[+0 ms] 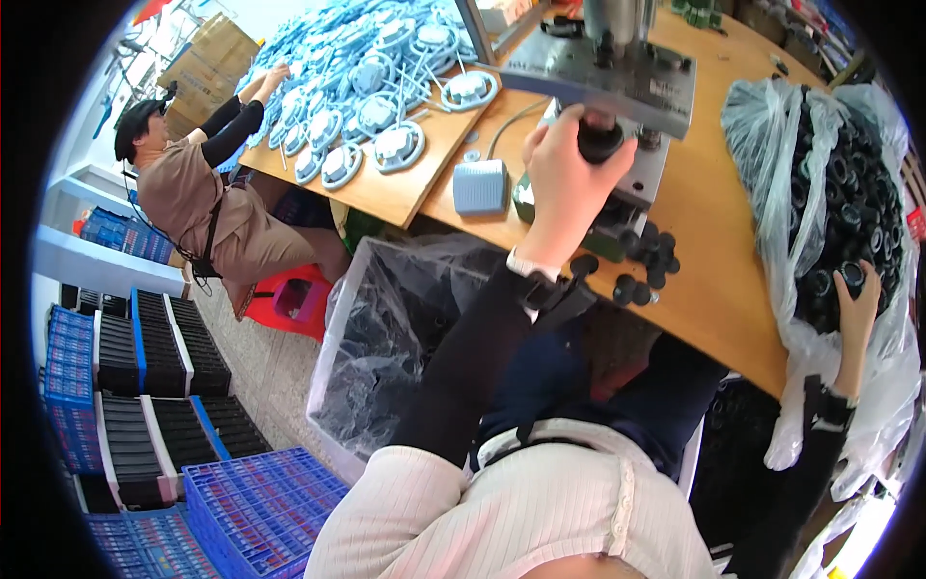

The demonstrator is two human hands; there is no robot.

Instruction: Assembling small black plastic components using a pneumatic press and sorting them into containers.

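Note:
My left hand (562, 188) is closed round a black round part (600, 143) beneath the steel head of a bench press (598, 82). Part of its grip is hidden by the hand itself. Far to the right, my right hand (857, 307) reaches into a clear plastic bag (767, 183) and grips a black cup-shaped part (851, 280). Many similar black parts (844, 193) fill the bag around it. Several small black knobs (648, 265) stand at the press's near side.
A grey foot pedal (480, 187) with a cable lies left of the press. Light-blue round parts (376, 87) are heaped farther left, where another person (193, 183) sits. Below the table edge stands a plastic-lined bin (386, 328). Blue crates (260, 507) are stacked at lower left.

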